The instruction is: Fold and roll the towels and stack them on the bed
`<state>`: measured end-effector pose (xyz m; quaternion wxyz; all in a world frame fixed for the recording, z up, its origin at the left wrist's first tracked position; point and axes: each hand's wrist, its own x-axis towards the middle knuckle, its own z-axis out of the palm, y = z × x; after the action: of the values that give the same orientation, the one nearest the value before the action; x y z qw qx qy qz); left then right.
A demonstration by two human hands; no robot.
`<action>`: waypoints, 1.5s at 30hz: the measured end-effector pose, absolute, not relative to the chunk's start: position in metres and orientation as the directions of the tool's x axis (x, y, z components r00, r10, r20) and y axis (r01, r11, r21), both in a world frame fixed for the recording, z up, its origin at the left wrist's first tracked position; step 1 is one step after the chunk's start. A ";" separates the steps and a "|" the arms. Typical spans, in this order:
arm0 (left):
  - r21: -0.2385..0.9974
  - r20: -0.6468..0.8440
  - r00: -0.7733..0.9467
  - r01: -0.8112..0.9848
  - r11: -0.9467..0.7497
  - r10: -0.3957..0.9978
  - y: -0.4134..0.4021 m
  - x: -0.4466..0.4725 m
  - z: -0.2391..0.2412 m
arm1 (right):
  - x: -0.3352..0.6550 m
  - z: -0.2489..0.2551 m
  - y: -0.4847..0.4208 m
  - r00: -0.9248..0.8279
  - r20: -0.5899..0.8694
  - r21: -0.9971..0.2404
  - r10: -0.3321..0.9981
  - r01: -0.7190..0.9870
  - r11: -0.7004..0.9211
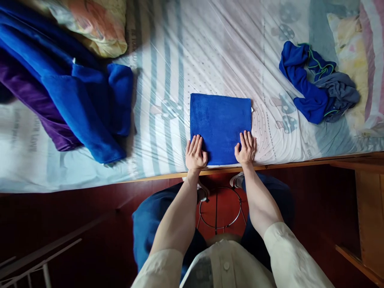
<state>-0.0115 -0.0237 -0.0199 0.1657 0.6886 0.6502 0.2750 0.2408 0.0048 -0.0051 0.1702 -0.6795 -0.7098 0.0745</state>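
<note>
A blue cloth (pixel 220 124), roughly square with a small white tag at its right edge, lies flat on the bed near the front edge. My left hand (pixel 196 154) rests palm down on its lower left corner, fingers stretched out. On the lower right corner lies my right hand (pixel 246 148), also flat, with its thumb apart from the fingers. Neither hand grips the cloth; both press or rest on top of it.
Larger blue cloths (pixel 87 100) and a purple cloth (pixel 51 116) lie heaped at the left, beside a patterned pillow (pixel 99 24). Crumpled blue and grey clothing (pixel 318 88) sits at the right. Below the bed edge (pixel 168 175), a metal ring stand (pixel 220 227) is between my legs.
</note>
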 end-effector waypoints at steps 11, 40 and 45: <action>0.602 0.119 -0.003 0.796 -0.070 0.993 -0.021 -0.015 -0.021 | 0.242 -0.004 0.005 -0.034 0.128 -0.297 0.991 0.952 0.071; 0.181 -0.295 0.518 0.855 -0.486 0.803 -0.023 -0.049 0.050 | 0.291 0.069 -0.010 -0.547 -0.254 -0.371 0.798 0.817 0.442; 0.284 -0.249 0.473 0.870 -0.403 0.845 -0.016 -0.052 0.046 | 0.275 0.072 -0.003 -0.486 -0.288 -0.290 0.825 0.865 0.409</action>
<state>-0.0523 -0.0164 0.0457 0.1898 0.8370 0.5122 -0.0325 0.2749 -0.0034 0.0722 -0.0497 -0.5045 -0.8377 0.2029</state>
